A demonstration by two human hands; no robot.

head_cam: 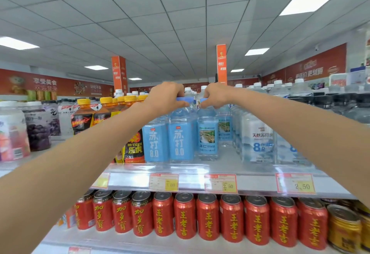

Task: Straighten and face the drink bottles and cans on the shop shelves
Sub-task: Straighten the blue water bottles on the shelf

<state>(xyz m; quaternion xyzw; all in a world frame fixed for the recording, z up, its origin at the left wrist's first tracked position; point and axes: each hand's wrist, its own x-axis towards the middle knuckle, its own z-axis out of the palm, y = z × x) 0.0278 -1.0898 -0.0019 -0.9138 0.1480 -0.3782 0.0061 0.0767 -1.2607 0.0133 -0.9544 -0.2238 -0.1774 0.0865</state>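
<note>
On the grey metal shelf (226, 166), the left hand (168, 95) curls its fingers round the cap of a blue-labelled clear plastic bottle (181, 139). The right hand (216, 95) pinches the top of the scenery-labelled clear plastic bottle (208, 137) beside it.

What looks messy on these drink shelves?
One scenery-label bottle sits set back behind the front row. That leaves a gap at the shelf edge, just right of the front bottle that the right hand grips.

Shop interior: drink bottles (181, 133) and red cans (208, 217) are standing in rows on shelves (226, 166), price tags (220, 182) are lining the shelf edge, red banners (304, 67) are running along the walls
</note>
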